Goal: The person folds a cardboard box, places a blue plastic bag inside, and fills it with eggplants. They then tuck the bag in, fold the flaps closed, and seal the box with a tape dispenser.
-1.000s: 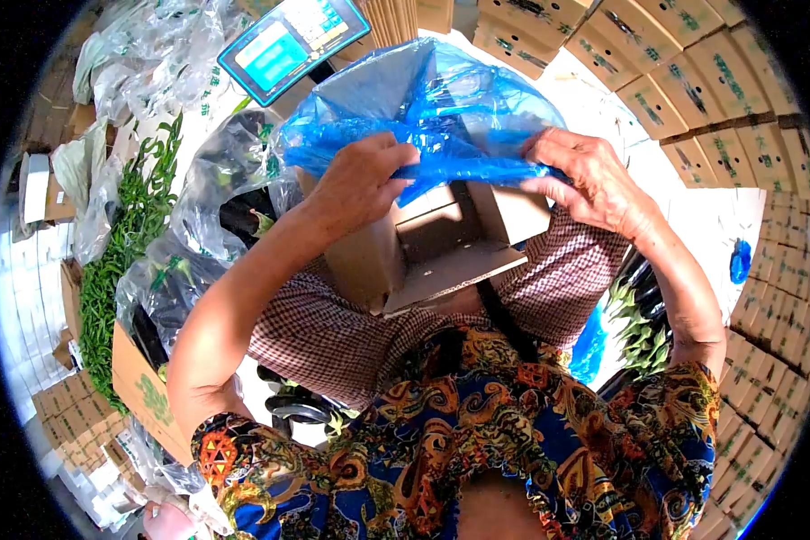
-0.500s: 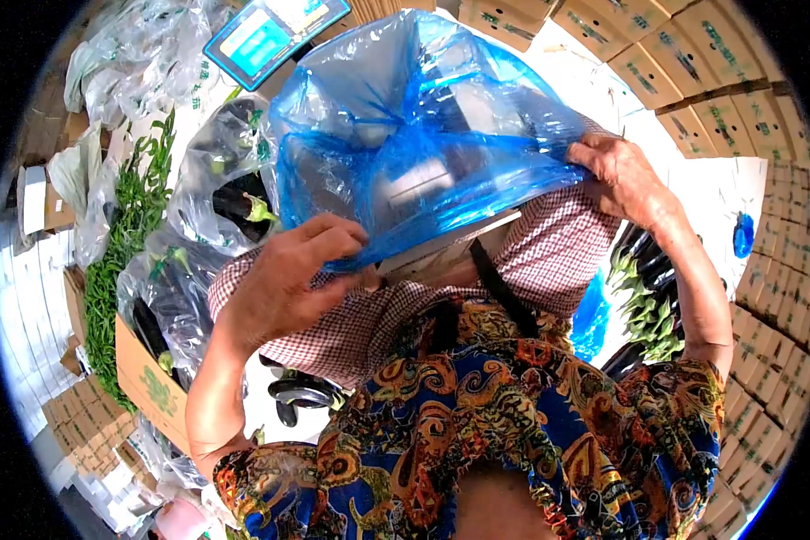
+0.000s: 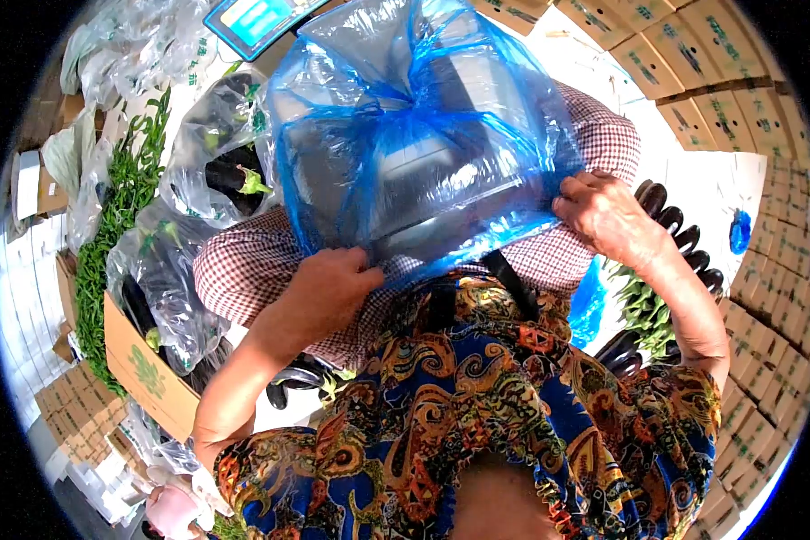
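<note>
A clear blue plastic bag (image 3: pixel 403 117) is spread wide in front of me, with a gathered knot of folds at its middle. A grey, straight-edged shape shows through the film. My left hand (image 3: pixel 326 290) is closed on the bag's near left edge. At the near right corner, the fingers of my right hand (image 3: pixel 605 212) pinch the film. The near edge lies over my lap, across the checked trousers (image 3: pixel 243 261).
Bagged eggplants (image 3: pixel 234 175) and long green peppers (image 3: pixel 112 261) lie on the left, beside an open cardboard box (image 3: pixel 148 364). Eggplants (image 3: pixel 643 310) line the right side. A screen (image 3: pixel 256 22) stands ahead, and stacked cartons (image 3: pixel 769 270) rise at right.
The bag's near edge has come down and closer to my body, pulled flatter. My right hand has moved down and slightly left, and my left hand has closed on the film.
</note>
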The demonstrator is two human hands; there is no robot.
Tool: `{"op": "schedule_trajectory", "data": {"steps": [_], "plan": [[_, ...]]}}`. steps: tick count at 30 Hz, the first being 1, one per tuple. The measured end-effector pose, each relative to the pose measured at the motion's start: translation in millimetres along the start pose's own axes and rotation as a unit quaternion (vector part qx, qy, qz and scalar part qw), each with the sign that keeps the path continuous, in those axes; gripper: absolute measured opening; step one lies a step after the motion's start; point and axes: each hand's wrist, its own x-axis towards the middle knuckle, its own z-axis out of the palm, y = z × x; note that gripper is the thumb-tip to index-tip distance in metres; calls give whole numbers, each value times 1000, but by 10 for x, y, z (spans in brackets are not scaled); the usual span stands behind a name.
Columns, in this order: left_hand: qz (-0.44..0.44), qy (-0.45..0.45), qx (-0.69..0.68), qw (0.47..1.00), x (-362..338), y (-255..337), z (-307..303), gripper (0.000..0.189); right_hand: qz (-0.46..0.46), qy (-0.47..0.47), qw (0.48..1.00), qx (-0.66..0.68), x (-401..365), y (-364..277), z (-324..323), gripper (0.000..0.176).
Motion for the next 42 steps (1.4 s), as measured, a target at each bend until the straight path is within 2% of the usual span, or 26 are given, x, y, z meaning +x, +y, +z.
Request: {"op": "schedule_trajectory", "data": {"steps": [1, 4, 6, 8, 10, 11, 12, 14, 15, 16, 18, 19, 21, 22, 23, 24, 26, 28, 30, 32, 33, 34, 35, 38, 40, 42], "plan": [[-21, -44, 36, 998, 27, -61, 198, 21, 10, -7, 1000, -12, -1, 13, 124, 11], [8, 19, 161, 987, 140, -286, 669, 34, 47, -54, 997, -29, 105, 116, 502, 10], [19, 136, 190, 972, 227, -416, 960, 28, 114, -146, 981, 47, 244, 205, 709, 17], [-9, 136, 188, 973, 233, -431, 1023, 26, 108, -105, 987, -49, 358, 191, 1052, 26], [-42, 53, 138, 988, 195, -409, 976, 28, 129, -185, 974, -17, 443, 205, 1215, 32], [-46, 26, 103, 993, 171, -406, 944, 29, 144, -292, 945, 32, 558, 213, 1120, 36], [-22, 28, 50, 998, 124, -405, 911, 29, 218, -246, 941, 77, 446, 304, 1594, 27], [5, -11, -46, 999, 70, -358, 759, 28, 138, -277, 949, 50, 475, 281, 1684, 25], [9, -50, -87, 995, 29, -295, 585, 27, 210, -188, 948, 147, 408, 188, 1519, 24], [14, -89, -127, 988, -4, -250, 411, 25, 160, -173, 965, 112, 342, 163, 1523, 23], [5, 12, -187, 982, -164, -308, 165, 28, 63, -142, 987, 38, 162, 179, 1531, 22], [2, 64, -217, 974, -255, -334, 14, 30, 70, -210, 975, 36, 128, 103, 1335, 21], [-82, 136, -202, 966, -364, -366, -442, 28, 123, -449, 882, 72, 426, -119, 53, 19], [-163, 160, -232, 945, -407, -458, -564, 26, 59, -158, 978, 121, 68, 1, 186, 18], [-240, 169, -308, 905, -411, -541, -691, 30, 58, -121, 974, 181, 94, 75, 43, 17], [-226, 186, -334, 896, -393, -708, -756, 33, 55, -82, 966, 240, 152, 166, -165, 16], [-231, 130, -236, 935, -321, -1041, -860, 40, 188, 9, 920, 343, 342, 191, -427, 16], [-267, 105, -300, 910, -195, -1310, -768, 46, 259, 29, 901, 347, 593, 348, -500, 37], [-303, 80, -353, 881, -39, -1510, -682, 54, 262, 116, 905, 314, 839, 557, -138, 59], [-341, 57, -399, 849, 163, -1583, -627, 61, 291, 34, 875, 384, 1083, 678, 113, 83], [-336, 60, -419, 841, 222, -1589, -606, 62, 288, 10, 892, 348, 1184, 853, 457, 94], [-330, 62, -439, 833, 279, -1585, -583, 63, 298, -77, 869, 387, 1246, 861, 475, 106], [-325, 64, -459, 824, 307, -1613, -551, 64, 281, -97, 869, 396, 1284, 833, 561, 108], [-247, 67, -443, 859, 399, -1922, -64, 51, 252, -161, 855, 424, 1290, 815, 746, 126], [-175, 59, -368, 911, 476, -2044, 152, 40, 286, -239, 861, 346, 1290, 747, 633, 101], [-139, 107, -345, 922, 422, -2008, 326, 35, 281, -323, 880, 206, 1378, 577, 350, 79]]}}
